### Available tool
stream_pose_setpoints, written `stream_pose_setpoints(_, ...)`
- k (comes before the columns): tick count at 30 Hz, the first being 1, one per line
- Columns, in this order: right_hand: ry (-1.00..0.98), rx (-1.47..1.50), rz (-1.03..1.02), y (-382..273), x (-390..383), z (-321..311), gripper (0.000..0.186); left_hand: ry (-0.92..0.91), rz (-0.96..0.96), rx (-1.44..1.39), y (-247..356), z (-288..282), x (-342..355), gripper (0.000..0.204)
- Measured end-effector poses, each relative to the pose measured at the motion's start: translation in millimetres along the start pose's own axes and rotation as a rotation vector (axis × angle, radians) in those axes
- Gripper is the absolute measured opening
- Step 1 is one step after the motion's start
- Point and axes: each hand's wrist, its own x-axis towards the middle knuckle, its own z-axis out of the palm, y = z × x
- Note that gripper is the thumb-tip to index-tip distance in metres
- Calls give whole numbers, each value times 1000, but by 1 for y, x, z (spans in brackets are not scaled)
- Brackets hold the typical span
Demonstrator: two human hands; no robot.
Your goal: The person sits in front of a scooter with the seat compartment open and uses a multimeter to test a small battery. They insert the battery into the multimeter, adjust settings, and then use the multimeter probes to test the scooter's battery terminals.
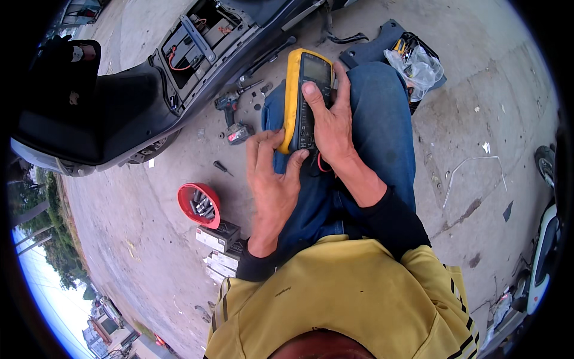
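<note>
A yellow-edged multimeter (293, 90) with a dark face and a grey screen is held up above my knees. My left hand (274, 179) grips its lower end, with the fingers on the yellow side and the thumb at the bottom edge. Around its right side wraps my right hand (333, 122), the thumb lying over the face below the screen and the fingers along the far edge. A red test lead (323, 164) shows beneath the right wrist; where it ends is hidden. What the screen reads is too small to tell.
At left stands a scooter (113, 107) with an opened floor compartment (194, 45) showing wires. Near it lie a cordless drill (229, 112) and a screw (222, 167). A red bowl (182, 202) of sockets sits beside small boxes (219, 236). A plastic bag (421, 72) rests in a tool crate beyond my right knee.
</note>
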Motion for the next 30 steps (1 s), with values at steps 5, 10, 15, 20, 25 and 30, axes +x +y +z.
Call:
stream_pose_setpoints(5, 37, -7, -39, 7, 2, 2, 97, 71, 65, 87, 8, 7, -2, 43)
stream_pose_setpoints(10, 84, 11, -112, 19, 4, 6, 95, 144, 164, 150, 0, 16, -7, 44)
stream_pose_setpoints(15, 84, -29, -150, 18, 4, 5, 87, 128, -43, -100, -1, 11, -6, 38)
stream_pose_setpoints(20, 68, -9, -129, 10, 2, 5, 90, 43, -405, -570, -5, -3, -1, 27)
stream_pose_setpoints(25, 38, -16, -18, 1, 1, 3, 98, 26, -288, -476, -14, -3, -1, 18)
stream_pose_setpoints(30, 63, -101, -71, 10, 5, 0, 108, 46, -265, -389, -19, 1, -1, 12)
